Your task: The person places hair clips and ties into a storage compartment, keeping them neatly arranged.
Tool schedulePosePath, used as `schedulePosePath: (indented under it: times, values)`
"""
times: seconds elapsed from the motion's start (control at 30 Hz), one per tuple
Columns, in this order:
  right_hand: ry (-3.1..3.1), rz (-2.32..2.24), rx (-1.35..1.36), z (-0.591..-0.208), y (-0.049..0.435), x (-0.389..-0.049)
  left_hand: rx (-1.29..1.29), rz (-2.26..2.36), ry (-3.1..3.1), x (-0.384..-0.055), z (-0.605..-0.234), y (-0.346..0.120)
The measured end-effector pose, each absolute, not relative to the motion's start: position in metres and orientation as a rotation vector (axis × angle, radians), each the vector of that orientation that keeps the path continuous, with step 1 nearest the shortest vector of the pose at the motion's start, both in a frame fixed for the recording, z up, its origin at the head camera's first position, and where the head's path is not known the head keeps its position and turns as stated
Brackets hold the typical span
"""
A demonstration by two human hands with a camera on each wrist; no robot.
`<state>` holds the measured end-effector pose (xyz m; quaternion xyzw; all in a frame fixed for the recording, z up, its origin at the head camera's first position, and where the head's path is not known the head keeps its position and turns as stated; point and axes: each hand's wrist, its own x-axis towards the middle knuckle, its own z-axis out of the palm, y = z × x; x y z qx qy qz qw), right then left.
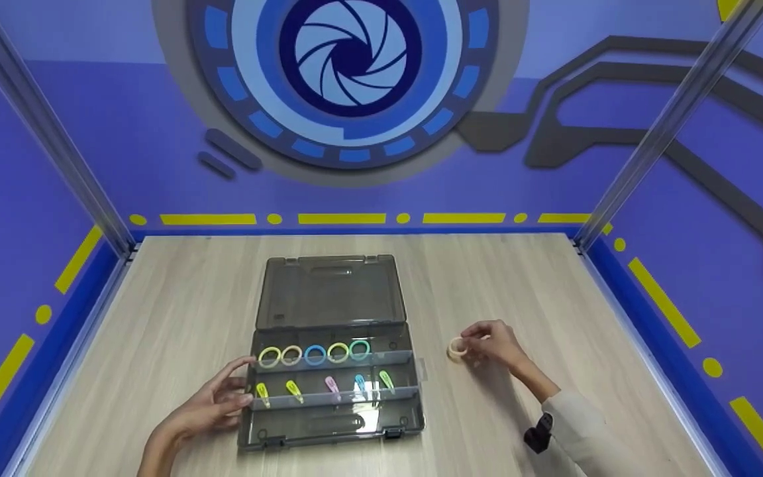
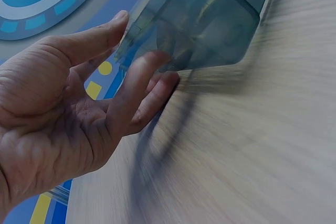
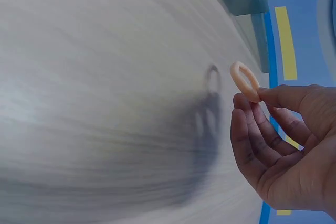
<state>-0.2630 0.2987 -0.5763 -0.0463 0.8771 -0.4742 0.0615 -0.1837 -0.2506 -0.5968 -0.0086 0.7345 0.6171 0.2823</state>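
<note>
My right hand [image 1: 495,341] pinches a peach hair tie [image 3: 245,82] between thumb and fingertips, just over the table to the right of the box. A smoky see-through storage box [image 1: 328,437] lies with its lid [image 1: 332,291] folded back, away from me. Fingers and thumb of my left hand [image 1: 206,407] touch the box's left side without curling round it. Along the back row stand several hair ties, among them a blue one [image 1: 315,364] and a teal one [image 1: 368,348]. Several snap hair clips line the middle row, including a pink one [image 1: 332,387] and a green one [image 1: 387,379].
Two clear dividers split the box into three long rows, and a small tab [image 1: 421,369] juts from its right side. A wooden table [image 1: 176,291] lies under everything, bounded by blue printed walls [image 1: 116,146] and metal corner posts [image 1: 660,112].
</note>
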Motion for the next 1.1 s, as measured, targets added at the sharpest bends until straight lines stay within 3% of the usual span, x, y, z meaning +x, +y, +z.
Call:
schedulePosePath:
  times: [1.1]
  values:
    - [2.456, -1.552, -0.288, -0.539, 0.226, -0.283, -0.060, 1.657, 1.963, -0.183, -0.596, -0.249]
